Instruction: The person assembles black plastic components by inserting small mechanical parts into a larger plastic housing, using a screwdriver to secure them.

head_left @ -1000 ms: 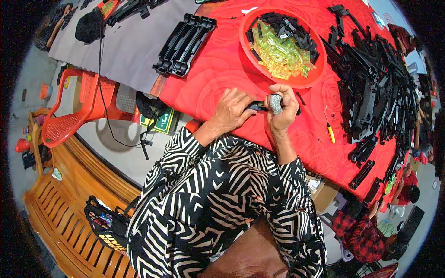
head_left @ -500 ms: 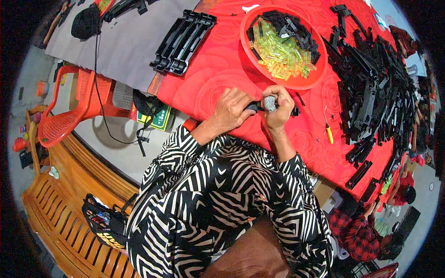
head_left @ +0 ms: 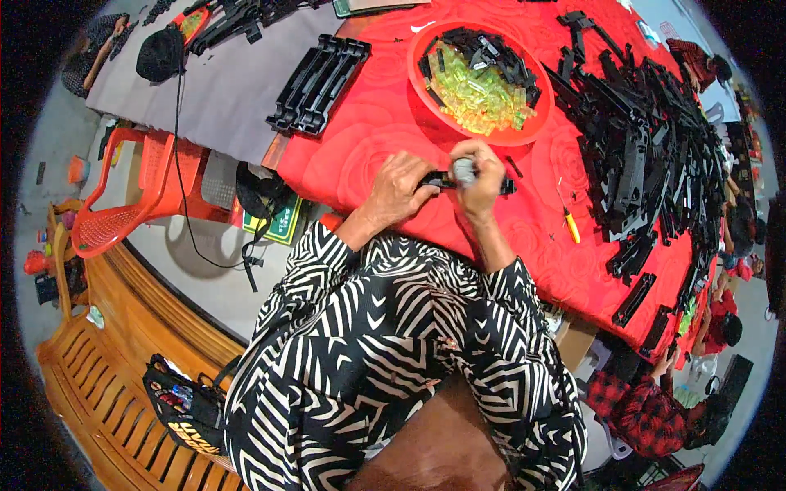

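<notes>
View: head, the only one.
Black strip: lies at the centre of the frame, over the red tablecloth [head_left: 360, 168], below the bowl.
Left hand: fingers and thumb pinch the left end of the black strip [head_left: 443, 180]; left hand [head_left: 401, 186].
Right hand: right hand [head_left: 483, 176] is clenched around a grey knob [head_left: 463, 170], blurred, above the strip; whether it also grips the strip cannot be told.
Slip hazard: the strip could twist or skid if the left pinch is weak while the knob bears down.
Finger hazard: the left thumb sits near the knob; a slip could strike it.
Bowl hazard: the bowl [head_left: 536, 135] stands just above the right hand; a wide swing could knock it and spill the yellow-green pieces [head_left: 479, 94].
Screwdriver hazard: the yellow screwdriver [head_left: 571, 228], right of centre, could be swept by the right forearm.
</notes>
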A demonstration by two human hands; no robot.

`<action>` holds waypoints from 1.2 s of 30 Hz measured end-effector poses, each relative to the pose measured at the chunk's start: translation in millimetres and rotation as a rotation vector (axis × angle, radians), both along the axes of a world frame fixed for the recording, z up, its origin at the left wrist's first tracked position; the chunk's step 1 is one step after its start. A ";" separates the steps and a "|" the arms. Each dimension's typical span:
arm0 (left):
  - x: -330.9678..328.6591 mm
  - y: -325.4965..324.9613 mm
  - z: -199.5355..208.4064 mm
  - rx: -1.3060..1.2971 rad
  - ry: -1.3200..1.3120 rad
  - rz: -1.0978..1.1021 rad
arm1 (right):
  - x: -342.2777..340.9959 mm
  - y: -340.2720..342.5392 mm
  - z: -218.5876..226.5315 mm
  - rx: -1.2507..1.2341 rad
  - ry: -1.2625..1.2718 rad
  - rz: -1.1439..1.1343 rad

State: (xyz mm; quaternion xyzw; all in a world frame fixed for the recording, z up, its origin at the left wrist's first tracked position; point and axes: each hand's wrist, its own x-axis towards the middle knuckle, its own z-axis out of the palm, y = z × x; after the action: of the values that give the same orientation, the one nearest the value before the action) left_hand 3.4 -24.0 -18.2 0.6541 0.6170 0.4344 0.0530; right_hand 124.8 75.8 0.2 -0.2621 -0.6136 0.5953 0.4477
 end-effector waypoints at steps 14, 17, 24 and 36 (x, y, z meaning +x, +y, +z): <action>-10.8 1.9 -0.1 -0.017 0.047 -0.060 | 127.0 29.2 6.0 -0.077 -0.232 -0.338; -18.3 1.9 5.7 -0.051 0.084 -0.084 | 123.0 24.9 -3.2 -0.039 -0.383 -0.355; -22.0 7.4 15.6 -0.107 0.105 -0.090 | 115.4 16.0 -12.2 0.009 -0.507 -0.373; -37.9 5.1 15.9 -0.130 0.071 -0.079 | 78.6 -7.2 28.6 -0.313 0.161 -0.209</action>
State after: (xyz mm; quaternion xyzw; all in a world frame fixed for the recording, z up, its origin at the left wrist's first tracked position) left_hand -34.6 -18.9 -2.3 0.6882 0.6190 0.3675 0.0904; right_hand 203.4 68.6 28.8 -0.3421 -0.4453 0.6528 0.5084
